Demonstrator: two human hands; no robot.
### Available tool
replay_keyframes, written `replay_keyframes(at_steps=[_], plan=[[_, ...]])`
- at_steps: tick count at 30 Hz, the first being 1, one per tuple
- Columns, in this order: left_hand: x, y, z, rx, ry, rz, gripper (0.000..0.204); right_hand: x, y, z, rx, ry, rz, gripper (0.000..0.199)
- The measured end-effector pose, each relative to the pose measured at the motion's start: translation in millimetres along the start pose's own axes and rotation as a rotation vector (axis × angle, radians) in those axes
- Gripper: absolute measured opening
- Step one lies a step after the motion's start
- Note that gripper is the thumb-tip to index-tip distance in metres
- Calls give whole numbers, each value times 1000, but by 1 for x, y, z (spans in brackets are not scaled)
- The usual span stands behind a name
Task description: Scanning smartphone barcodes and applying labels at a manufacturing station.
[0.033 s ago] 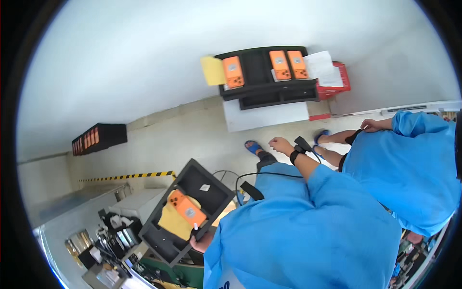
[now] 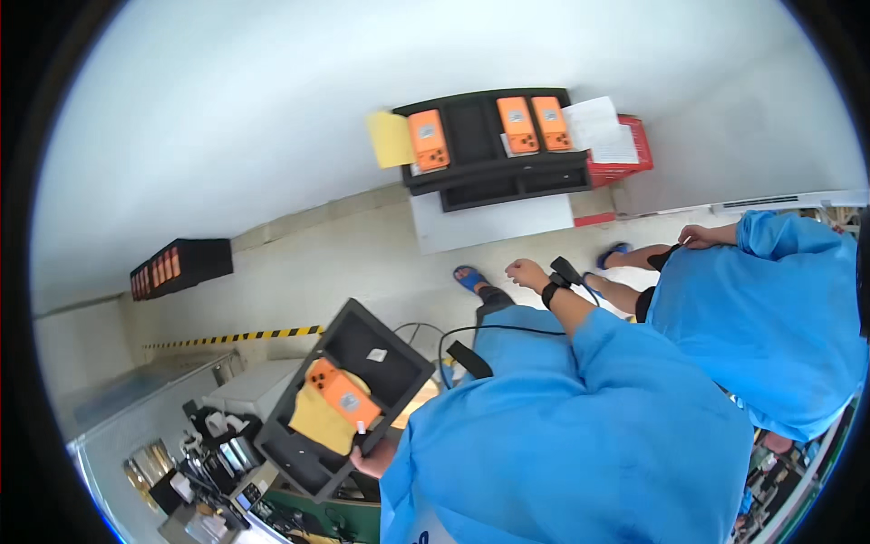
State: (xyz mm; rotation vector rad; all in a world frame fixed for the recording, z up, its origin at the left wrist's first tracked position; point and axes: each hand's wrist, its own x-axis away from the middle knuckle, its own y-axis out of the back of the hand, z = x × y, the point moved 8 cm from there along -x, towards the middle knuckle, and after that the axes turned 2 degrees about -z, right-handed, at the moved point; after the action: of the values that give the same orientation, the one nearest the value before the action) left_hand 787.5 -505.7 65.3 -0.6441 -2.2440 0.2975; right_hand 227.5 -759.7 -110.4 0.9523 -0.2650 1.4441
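My left hand (image 2: pixel 373 458) is closed on the near rim of a black rectangular tray (image 2: pixel 331 334), which tilts at my left side. Something black with a white tip sits at that hand's thumb. Inside the tray, an orange flat device (image 2: pixel 343 392) with dark round spots at one end and a pale label lies over a yellow sheet (image 2: pixel 319 422). A small white tag (image 2: pixel 376 354) rests in the tray's other compartment. Out in front of me, my right hand (image 2: pixel 526 271) has its fingers curled in, with nothing visible in them. A black strap and a cabled black device (image 2: pixel 564 272) are at its wrist.
Ahead, black trays (image 2: pixel 471 136) with several orange devices rest above a white surface (image 2: pixel 494 222), beside a red crate (image 2: pixel 634 150). Another black bin (image 2: pixel 204 263) stands far left. A co-worker in blue (image 2: pixel 752 317) is close on my right. A cluttered bench (image 2: pixel 217 444) lies lower left.
The scene ahead sits slightly further left and lower in the picture. The held tray has shifted slightly left in the picture; both hands keep the same pose.
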Motion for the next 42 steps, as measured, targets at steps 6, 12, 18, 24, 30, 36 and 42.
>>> replay_keyframes(at_steps=[6,12,18,24,30,36,42], plan=[[-23,-125,11,107,159,228,53,-43,71,-94,300,86,-6,33],[-36,-203,23,52,276,404,59,-22,97,-142,7,-342,-35,28],[-40,-230,23,88,187,340,56,-9,87,-62,-51,-251,15,34],[-56,-241,34,157,279,448,49,6,91,0,-149,-82,-40,34],[-67,-230,40,229,355,451,46,32,100,-22,250,-23,-139,33],[-45,-236,43,200,330,409,57,15,167,-17,337,-33,-496,35],[-23,-263,63,212,259,383,63,-71,235,43,225,75,-666,40]])
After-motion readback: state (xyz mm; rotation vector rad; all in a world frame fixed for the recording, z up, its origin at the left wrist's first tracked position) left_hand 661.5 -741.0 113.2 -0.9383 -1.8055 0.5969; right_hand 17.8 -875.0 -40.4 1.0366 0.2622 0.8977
